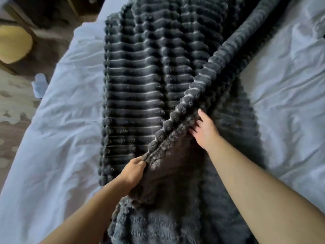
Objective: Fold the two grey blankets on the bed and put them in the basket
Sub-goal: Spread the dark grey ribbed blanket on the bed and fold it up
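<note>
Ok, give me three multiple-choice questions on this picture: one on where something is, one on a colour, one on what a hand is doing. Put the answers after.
1. Where does the blanket lie?
A. on the floor
B. on the bed
C. in a basket

2. What colour is the sheet?
A. red
B. white
C. black

3. What does the left hand do?
A. pinches the blanket's edge
B. lies flat on the sheet
C. hangs idle

Answers:
1 B, the blanket is spread along the bed.
2 B, the sheet on both sides of the blanket is white.
3 A, its fingers and thumb close on the raised edge.
</note>
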`<state>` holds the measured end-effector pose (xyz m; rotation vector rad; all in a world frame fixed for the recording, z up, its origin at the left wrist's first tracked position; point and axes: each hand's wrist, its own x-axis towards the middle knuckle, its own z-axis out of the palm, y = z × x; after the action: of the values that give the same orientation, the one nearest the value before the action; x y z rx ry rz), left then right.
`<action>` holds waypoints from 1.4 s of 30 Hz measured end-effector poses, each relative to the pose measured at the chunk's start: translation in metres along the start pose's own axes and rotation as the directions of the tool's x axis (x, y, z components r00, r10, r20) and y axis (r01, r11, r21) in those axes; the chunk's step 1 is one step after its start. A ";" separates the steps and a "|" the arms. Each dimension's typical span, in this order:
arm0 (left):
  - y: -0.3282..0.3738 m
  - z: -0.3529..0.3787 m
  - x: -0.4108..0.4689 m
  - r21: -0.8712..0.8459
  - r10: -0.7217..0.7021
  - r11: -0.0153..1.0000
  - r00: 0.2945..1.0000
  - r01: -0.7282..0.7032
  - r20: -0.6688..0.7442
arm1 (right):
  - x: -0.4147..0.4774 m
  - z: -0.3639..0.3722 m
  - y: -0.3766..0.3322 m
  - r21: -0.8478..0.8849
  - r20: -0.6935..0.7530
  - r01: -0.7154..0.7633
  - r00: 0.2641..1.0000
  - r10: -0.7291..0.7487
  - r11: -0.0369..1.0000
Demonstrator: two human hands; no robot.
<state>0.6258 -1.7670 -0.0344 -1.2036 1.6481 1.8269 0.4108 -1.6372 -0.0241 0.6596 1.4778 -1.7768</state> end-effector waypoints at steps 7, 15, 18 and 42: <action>0.031 -0.051 -0.010 -0.034 0.264 0.963 0.961 -0.267 -0.079 | 0.004 0.129 -0.123 0.325 -0.235 0.294 0.946 -0.224 0.899; -0.015 -0.120 0.046 0.236 -0.048 0.959 0.908 0.159 -0.417 | 0.045 0.349 -0.011 -0.872 0.484 0.482 0.875 0.005 0.088; -0.029 -0.133 0.057 0.291 -0.078 0.928 0.887 0.231 -0.455 | 0.072 0.299 0.007 -0.890 0.449 0.456 0.879 0.161 -0.003; -0.107 -0.065 0.009 0.129 -0.088 0.977 0.872 0.170 -0.481 | -0.047 -0.184 0.082 -0.929 -0.274 -0.215 0.947 -0.169 0.301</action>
<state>0.7244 -1.8065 -0.1015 -1.7361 1.8692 1.3436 0.4936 -1.4553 -0.0767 0.2829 2.3675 -0.4106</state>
